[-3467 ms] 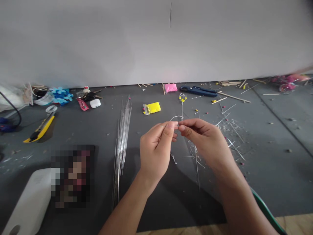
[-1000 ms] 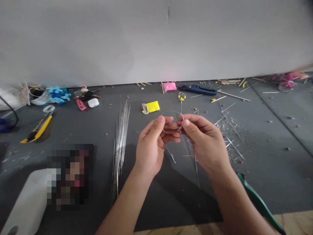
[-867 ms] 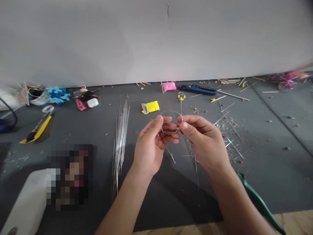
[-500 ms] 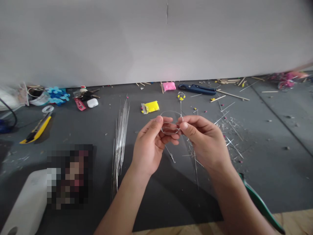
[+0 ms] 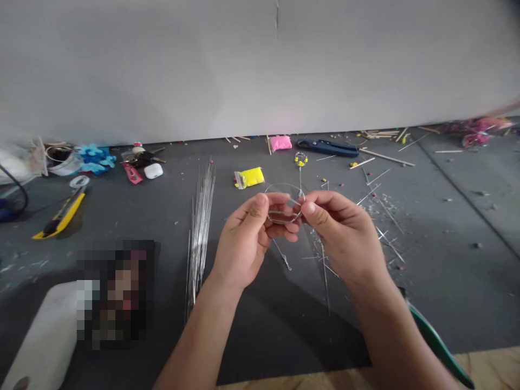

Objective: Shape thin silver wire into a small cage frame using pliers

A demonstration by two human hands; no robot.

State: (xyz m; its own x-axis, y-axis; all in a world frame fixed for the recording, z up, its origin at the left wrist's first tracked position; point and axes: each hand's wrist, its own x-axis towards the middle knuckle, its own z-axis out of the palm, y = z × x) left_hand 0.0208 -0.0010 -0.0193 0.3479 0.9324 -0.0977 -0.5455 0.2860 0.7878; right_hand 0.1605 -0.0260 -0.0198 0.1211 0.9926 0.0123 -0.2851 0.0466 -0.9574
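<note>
Both hands hold a thin silver wire ring (image 5: 284, 185) over the middle of the dark table. My left hand (image 5: 247, 233) pinches its left side between thumb and fingers. My right hand (image 5: 341, 233) grips the right side with thumb and forefinger, where wire looks twisted. Just beyond the ring is a small wire loop with yellow beads or bits (image 5: 301, 160) on a stem; whether the stem joins the ring I cannot tell. Below the hands lies a short twisted wire (image 5: 286, 261). A bundle of straight wires (image 5: 201, 227) rests left of my left hand.
Beyond the hands lie a yellow packet (image 5: 251, 177), a pink packet (image 5: 281, 143) and a dark blue cutter (image 5: 328, 147). Wire scraps (image 5: 390, 244) scatter at right, near a green-handled tool (image 5: 436, 341). A yellow utility knife (image 5: 60, 216) and a white case (image 5: 153, 171) lie left.
My left hand has shifted slightly left and my right hand slightly right. A loose wire end that stuck out past my left thumb no longer shows there. Both hands keep hold of the ring.
</note>
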